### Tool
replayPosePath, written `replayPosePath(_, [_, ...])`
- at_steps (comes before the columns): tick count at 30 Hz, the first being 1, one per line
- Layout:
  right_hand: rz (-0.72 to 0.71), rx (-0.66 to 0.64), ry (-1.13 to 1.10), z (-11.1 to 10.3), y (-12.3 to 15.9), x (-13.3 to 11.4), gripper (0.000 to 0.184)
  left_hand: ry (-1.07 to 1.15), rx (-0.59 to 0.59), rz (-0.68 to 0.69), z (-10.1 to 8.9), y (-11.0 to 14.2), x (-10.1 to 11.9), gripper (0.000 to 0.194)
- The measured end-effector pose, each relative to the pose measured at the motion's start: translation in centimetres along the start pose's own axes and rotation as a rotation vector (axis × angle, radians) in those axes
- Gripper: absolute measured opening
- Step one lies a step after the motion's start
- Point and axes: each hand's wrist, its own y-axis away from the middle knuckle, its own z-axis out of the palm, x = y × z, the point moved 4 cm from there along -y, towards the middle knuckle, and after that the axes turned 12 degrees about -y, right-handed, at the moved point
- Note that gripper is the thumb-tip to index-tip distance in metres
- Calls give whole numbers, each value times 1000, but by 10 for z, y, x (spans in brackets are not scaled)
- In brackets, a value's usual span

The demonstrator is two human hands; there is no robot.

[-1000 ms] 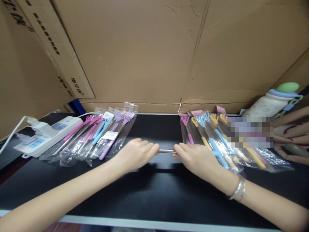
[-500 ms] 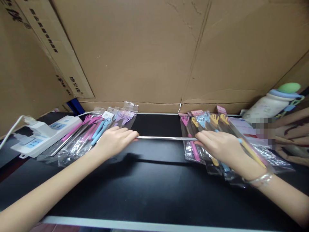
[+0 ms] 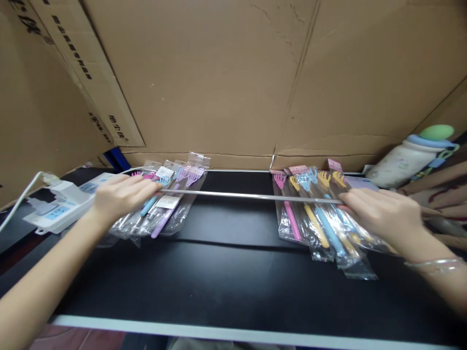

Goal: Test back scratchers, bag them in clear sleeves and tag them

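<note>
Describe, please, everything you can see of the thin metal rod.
The thin rod looks like shiny, silvery metal and runs straight, sloping slightly down toward the right in view. The left hand and right hand grip it, hiding its ends. It is raised above the black table, casting a long shadow there.

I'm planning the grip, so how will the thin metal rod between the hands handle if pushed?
The thin metal rod is probably stiff: it spans left hand to right hand without obvious sag. Its smooth, shiny surface may be slippery. Being so slender, it is likely light.
</note>
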Motion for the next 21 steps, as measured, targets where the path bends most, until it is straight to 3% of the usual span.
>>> replayPosePath(2, [56, -22, 34, 2, 18, 19, 40, -270, 95, 106, -4, 11, -7, 14])
replayPosePath(4, [51, -75, 21, 6, 34, 32, 41, -385, 127, 180, -5, 21, -10, 17])
replayPosePath(6, [4, -92, 27, 10, 45, 37, 37, -407, 147, 216, -6, 26, -8, 20])
replayPosePath(12, [-101, 80, 113, 14, 58, 39, 31, -321, 76, 154, -3, 27, -11, 29])
replayPosePath(21, [-27, -4, 167, 19, 79, 58, 23, -438, 138, 233, -2, 33, -17, 26])
